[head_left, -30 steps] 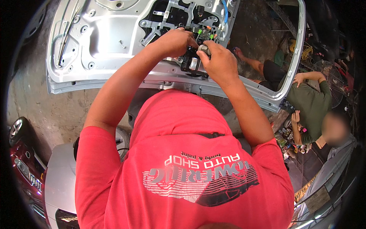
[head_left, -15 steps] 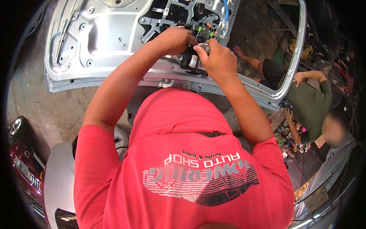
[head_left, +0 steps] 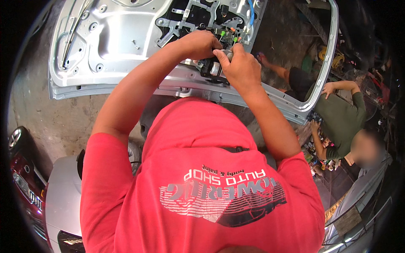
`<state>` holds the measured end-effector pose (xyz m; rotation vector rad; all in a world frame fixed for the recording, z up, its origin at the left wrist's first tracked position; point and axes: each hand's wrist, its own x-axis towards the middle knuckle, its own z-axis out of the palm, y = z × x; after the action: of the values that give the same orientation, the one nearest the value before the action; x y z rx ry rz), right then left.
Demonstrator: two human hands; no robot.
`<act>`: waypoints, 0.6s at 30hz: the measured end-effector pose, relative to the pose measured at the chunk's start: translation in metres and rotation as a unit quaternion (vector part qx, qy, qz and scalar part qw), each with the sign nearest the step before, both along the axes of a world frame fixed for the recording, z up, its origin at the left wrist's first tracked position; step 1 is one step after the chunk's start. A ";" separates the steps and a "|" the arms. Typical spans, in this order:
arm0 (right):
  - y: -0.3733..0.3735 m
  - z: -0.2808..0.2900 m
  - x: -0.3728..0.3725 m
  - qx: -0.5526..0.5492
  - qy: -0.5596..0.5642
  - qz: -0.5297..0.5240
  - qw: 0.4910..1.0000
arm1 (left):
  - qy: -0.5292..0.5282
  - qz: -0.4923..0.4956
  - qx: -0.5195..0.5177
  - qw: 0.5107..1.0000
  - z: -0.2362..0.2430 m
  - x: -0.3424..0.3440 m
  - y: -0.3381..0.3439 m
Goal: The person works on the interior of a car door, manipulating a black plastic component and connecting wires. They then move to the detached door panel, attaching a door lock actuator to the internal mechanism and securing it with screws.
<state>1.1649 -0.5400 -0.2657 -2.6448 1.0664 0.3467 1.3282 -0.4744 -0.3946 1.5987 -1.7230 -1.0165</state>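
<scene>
A silver car door lies with its inner side up in front of me. My left hand is over the opening in its panel, its fingers bent together beside the latch parts. What it pinches is hidden. My right hand is closed round a grey, round-ended handle, the rest of which I cannot see. Just below the hands sits a black mechanism with a silver cylinder. Green clips and orange pieces show past my fingertips.
A blue cable runs at the panel's far edge. The door's window frame curves round at right. Close beyond it is another person in a dark green shirt. A silver car and a dark red car stand at left.
Both hands stay almost in place over the mechanism, with the view shifting slightly. The other person's lower hand has moved a little left, towards the door's corner.
</scene>
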 end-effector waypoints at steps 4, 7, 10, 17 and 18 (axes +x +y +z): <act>0.002 -0.001 -0.001 0.003 -0.019 0.028 0.999 | 0.000 -0.023 0.020 1.000 0.010 0.005 -0.002; 0.002 -0.006 -0.004 -0.014 -0.059 0.082 0.995 | -0.002 -0.023 -0.019 1.000 0.004 0.007 -0.002; 0.000 -0.002 -0.004 -0.014 -0.081 0.139 0.987 | -0.006 -0.021 -0.043 0.999 -0.004 0.008 -0.002; -0.003 0.007 -0.003 0.011 -0.069 0.168 0.983 | 0.032 -0.013 -0.048 0.998 0.000 0.010 -0.001; -0.003 0.008 -0.003 0.011 -0.071 0.169 0.983 | 0.038 -0.016 -0.052 0.998 0.001 0.010 -0.001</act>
<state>1.1617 -0.5427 -0.2580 -2.7779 0.5667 0.2291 1.3387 -0.4749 -0.3940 1.4534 -1.7253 -0.9732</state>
